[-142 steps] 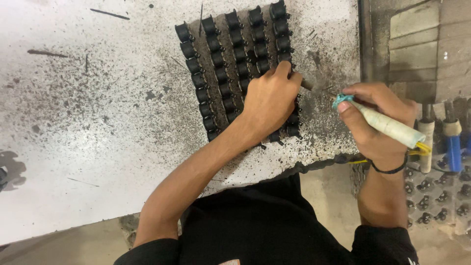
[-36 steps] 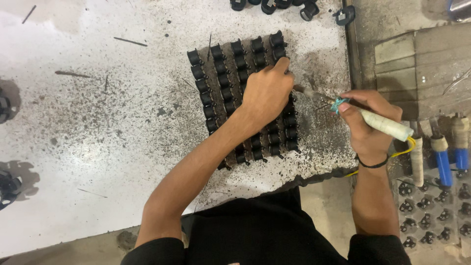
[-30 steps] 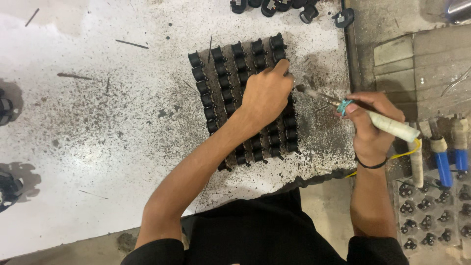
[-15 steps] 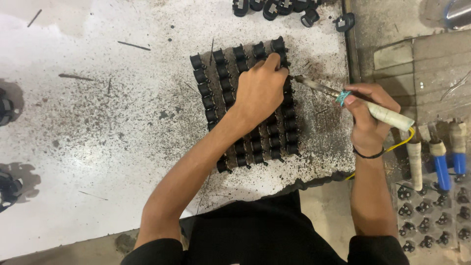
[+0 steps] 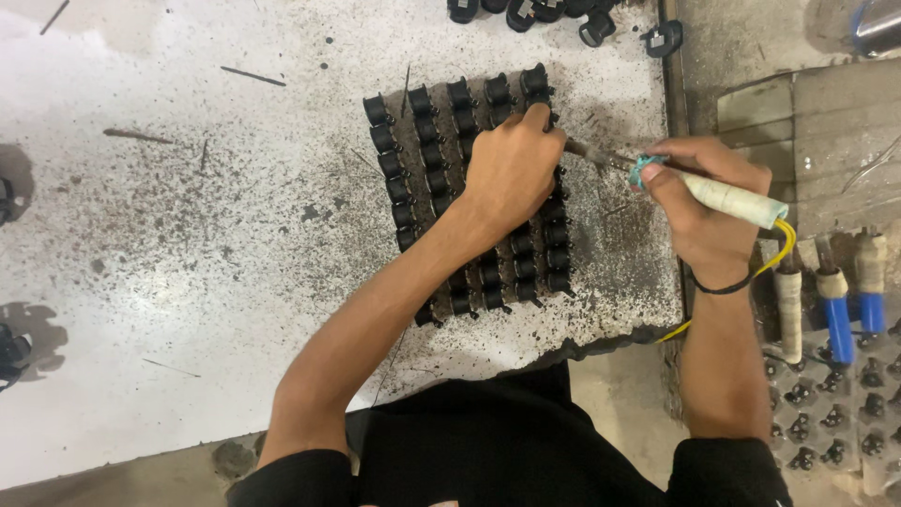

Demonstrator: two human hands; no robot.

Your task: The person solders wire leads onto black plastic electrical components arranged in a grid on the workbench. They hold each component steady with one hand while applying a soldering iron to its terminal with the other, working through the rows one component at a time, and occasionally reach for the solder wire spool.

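Here, nearest the camera, the person's black-sleeved torso sits at the desk (image 5: 188,282) edge, both forearms reaching fwd.

Right hand (image 5: 699,202): closed in a pen-type grip around the soldering iron (image 5: 713,192), a tool w/ a pale taped handle, a teal band near the front and a yellow cord trailing off the rear toward the desk edge. Grip sits close to the front end, likely for fine tip control. Metal tip points left, toward the upper right corner of the block of parts; exact contact pt is hidden by the left hand's fingers.

Left hand (image 5: 511,169): palm down, fingers curled, pressing on the black parts array (image 5: 450,188). It grips no single piece that can be made out; it appears to steady the pieces next to the tip so they do not shift.

Array: small black spool-like components in approx. five tilted columns, packed touching each other, lying at desk centre-right. Tight packing lets one hand brace many at once.

Right of desk, lower level: blue-handled tools (image 5: 849,310) and a pale-handled one stand upright in a holder, above a tray of more dark parts (image 5: 826,413).

Far edge: loose black parts (image 5: 563,14). Desk top is white, speckled w/ dark debris.
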